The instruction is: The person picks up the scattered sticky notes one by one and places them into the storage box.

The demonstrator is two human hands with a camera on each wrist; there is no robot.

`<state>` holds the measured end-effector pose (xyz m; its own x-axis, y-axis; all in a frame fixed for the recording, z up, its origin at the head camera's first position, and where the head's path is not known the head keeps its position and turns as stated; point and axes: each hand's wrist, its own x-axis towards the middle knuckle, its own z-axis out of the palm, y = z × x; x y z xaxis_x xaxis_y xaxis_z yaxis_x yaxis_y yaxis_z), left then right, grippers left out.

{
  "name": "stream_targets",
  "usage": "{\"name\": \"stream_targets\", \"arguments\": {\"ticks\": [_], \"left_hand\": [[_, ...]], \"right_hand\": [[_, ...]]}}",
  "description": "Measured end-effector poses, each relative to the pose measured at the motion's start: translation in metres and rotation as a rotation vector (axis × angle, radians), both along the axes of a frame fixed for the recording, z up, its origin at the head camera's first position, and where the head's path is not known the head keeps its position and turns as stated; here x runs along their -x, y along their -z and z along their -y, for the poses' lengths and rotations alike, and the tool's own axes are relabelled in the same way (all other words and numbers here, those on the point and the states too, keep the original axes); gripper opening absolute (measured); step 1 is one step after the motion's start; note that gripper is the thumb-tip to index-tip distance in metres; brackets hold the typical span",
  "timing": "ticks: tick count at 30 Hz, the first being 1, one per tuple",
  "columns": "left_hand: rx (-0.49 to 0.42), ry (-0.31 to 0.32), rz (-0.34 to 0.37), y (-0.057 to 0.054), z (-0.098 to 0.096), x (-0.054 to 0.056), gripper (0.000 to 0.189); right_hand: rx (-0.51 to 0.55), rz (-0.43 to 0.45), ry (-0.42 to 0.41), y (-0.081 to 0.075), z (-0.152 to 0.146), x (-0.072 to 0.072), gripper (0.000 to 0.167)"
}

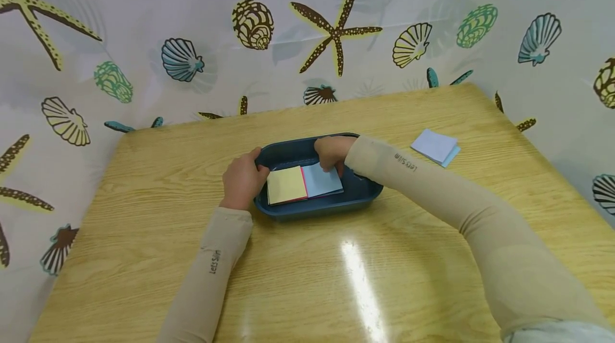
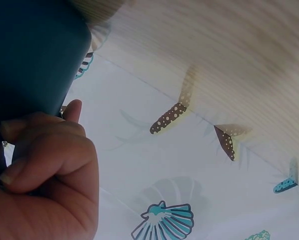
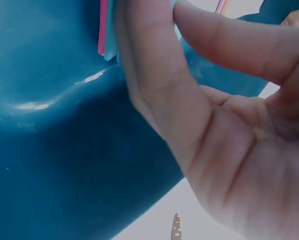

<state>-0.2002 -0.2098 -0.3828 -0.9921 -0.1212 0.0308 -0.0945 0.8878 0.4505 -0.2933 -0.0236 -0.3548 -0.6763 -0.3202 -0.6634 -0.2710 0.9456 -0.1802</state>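
A dark blue oval plastic tray (image 1: 319, 209) sits on the wooden table. Inside it, a pale yellow stack of paper notes (image 1: 286, 185) lies beside a light blue stack (image 1: 322, 181), with a pink edge showing between them. My left hand (image 1: 242, 179) grips the tray's left rim, thumb over the inside; the left wrist view shows its curled fingers (image 2: 54, 155) against the tray wall. Reaching into the tray from the right, my right hand (image 1: 333, 151) pinches the light blue stack near its right side. Fingers partly cover that stack in the right wrist view.
To the right of the tray lies another small stack of paper, lavender (image 1: 434, 144) over light blue (image 1: 451, 157). A curtain with shell and starfish prints (image 1: 288, 76) stands behind and beside the table (image 1: 298, 273).
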Motion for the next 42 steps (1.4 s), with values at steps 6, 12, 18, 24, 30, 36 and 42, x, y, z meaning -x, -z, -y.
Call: {"name": "stream_targets", "arguments": {"ticks": [6, 12, 18, 24, 30, 36, 42], "left_hand": [[-0.003, -0.005, 0.01, -0.003, -0.001, 0.0, 0.054], [-0.006, -0.005, 0.019, -0.004, -0.002, 0.0, 0.054], [-0.005, -0.002, 0.014, -0.005, -0.002, 0.001, 0.054], [-0.011, 0.003, 0.018, -0.006, -0.003, 0.001, 0.055], [-0.007, -0.002, 0.023, -0.005, -0.003, 0.003, 0.054], [-0.013, -0.015, 0.067, -0.005, -0.002, 0.002, 0.055], [-0.016, -0.013, 0.072, -0.005, -0.001, 0.001, 0.055]], "right_hand": [[-0.052, -0.055, -0.037, -0.001, 0.002, -0.007, 0.052], [-0.109, -0.147, -0.14, -0.002, 0.001, -0.017, 0.04], [-0.095, -0.189, -0.16, -0.003, -0.003, -0.021, 0.037], [-0.086, -0.183, -0.154, -0.004, -0.005, -0.02, 0.038], [-0.067, -0.194, -0.142, -0.01, -0.006, -0.024, 0.037], [0.183, -0.388, -0.12, -0.02, -0.013, -0.034, 0.016], [0.46, -0.623, -0.013, -0.039, -0.043, -0.033, 0.018]]}}
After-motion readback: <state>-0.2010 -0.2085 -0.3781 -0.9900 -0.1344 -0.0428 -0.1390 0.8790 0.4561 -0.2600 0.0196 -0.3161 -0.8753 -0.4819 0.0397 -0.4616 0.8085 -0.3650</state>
